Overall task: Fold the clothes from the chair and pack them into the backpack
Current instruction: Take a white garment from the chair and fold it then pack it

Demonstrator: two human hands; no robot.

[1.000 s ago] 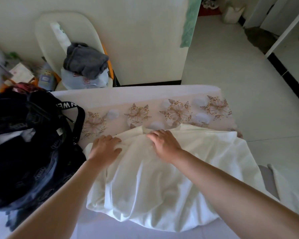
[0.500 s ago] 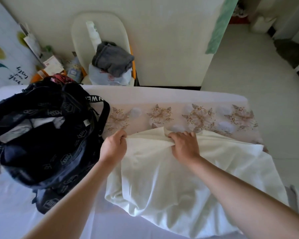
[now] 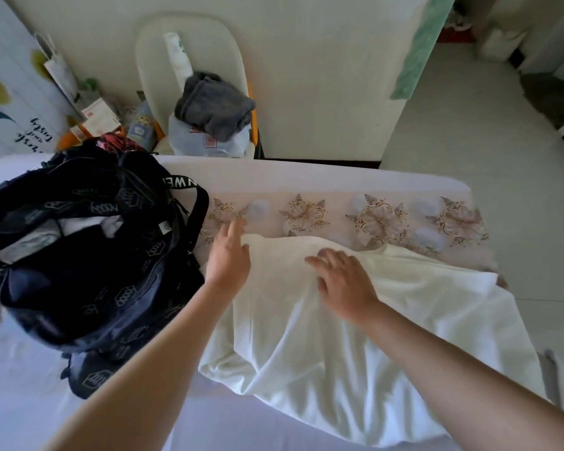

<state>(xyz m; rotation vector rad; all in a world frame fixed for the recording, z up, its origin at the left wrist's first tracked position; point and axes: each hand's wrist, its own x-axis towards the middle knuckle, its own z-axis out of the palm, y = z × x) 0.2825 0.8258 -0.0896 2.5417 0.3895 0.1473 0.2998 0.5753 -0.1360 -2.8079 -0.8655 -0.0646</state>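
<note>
Two hands are laid over a white garment (image 3: pixel 323 353) that is spread on the bed (image 3: pixel 306 177), just right of the open backpack (image 3: pixel 88 255). The left hand (image 3: pixel 228 255) is seen with fingers straight and gripping nothing, at the garment's far left corner, fingertips reaching toward the floral band (image 3: pixel 306 216); contact there is blurred. The right hand (image 3: pixel 345 284) is pressed flat on the cloth with fingers splayed, nothing pinched. The flat palms are judged to serve for smoothing and pinning the fabric so that a clean fold line can be set. The garment's far edge is aligned roughly parallel to the floral band, and its long axis is judged to run from far left toward near right, where cloth is draped over the bed's edge; collar and hem cannot be told apart. The backpack is kept close, mouth upward, for short transfer. A grey garment (image 3: pixel 214 104) is left unfolded on the chair (image 3: pixel 209 37)
</note>
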